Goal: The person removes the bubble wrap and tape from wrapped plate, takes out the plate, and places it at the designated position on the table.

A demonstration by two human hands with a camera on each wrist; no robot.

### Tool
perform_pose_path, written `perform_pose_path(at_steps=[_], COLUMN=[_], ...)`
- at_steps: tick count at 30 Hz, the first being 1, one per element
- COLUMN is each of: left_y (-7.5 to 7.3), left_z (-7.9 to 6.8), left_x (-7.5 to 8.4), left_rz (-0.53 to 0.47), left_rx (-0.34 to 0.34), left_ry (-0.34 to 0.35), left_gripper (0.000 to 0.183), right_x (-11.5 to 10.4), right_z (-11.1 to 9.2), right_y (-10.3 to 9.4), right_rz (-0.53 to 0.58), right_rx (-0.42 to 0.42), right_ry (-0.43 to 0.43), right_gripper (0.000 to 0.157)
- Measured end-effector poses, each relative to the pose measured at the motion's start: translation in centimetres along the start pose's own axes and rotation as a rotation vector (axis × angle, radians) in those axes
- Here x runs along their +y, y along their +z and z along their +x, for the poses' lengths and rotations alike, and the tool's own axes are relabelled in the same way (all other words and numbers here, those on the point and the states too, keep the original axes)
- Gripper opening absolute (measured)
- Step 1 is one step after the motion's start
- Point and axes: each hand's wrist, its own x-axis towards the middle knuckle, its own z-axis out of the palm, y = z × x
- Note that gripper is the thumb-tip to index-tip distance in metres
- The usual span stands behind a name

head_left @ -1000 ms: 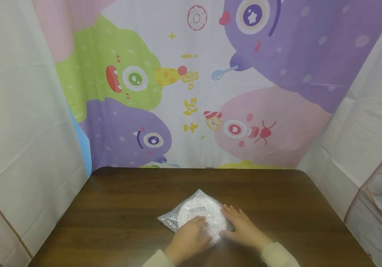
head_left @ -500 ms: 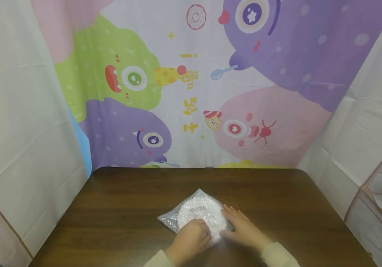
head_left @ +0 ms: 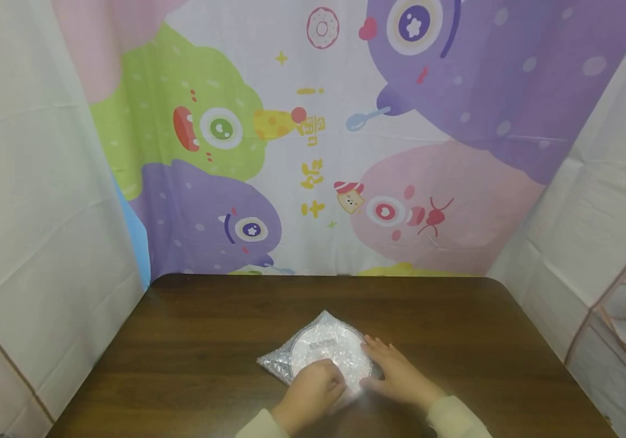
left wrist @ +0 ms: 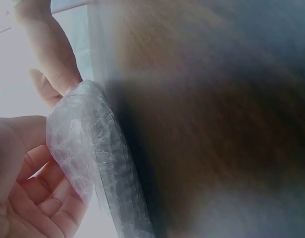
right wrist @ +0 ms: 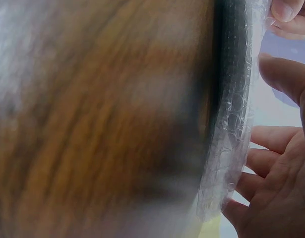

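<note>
In the head view a round white, plate-like thing (head_left: 340,340) with a thin dark rim lies inside a clear bubble-wrap bag (head_left: 275,360) on the brown table. My left hand (head_left: 309,392) is over its near side, fingers curled, pinching the wrap; in the left wrist view thumb and fingers (left wrist: 40,191) meet at the bag's near edge. Along the right edge rests my right hand (head_left: 403,377), fingers spread and fairly straight. The right wrist view has those fingertips (right wrist: 254,158) against the bag's bubbled side. The left palm is hidden in the head view.
Dark wood table (head_left: 208,322) surrounds the bag. Behind it hangs a curtain (head_left: 313,243) with cartoon monsters. Pale cloth sheets (head_left: 44,243) stand along the left and right sides.
The left hand's fingers have curled in from lying flatter on the bag. The bag's near part has shifted very slightly; the right hand stays where it was.
</note>
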Motion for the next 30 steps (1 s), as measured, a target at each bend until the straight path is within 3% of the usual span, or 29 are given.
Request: perform_pose_path(at_steps=[12,30], left_y=[0.0,0.13], left_z=[0.04,0.5], left_x=[-0.22,-0.89], left_rz=[-0.046,-0.152], left_rx=[0.002,0.071], left_ry=[-0.057,-0.073], left_gripper=[0.009,0.009], right_x=[0.11,-0.17], right_z=[0.07,0.07], right_y=[0.04,-0.11], right_rz=[0.0,0.014], right_rx=[-0.005,-0.009], right_ry=[-0.003,0.006], right_gripper=[0.073,0.074])
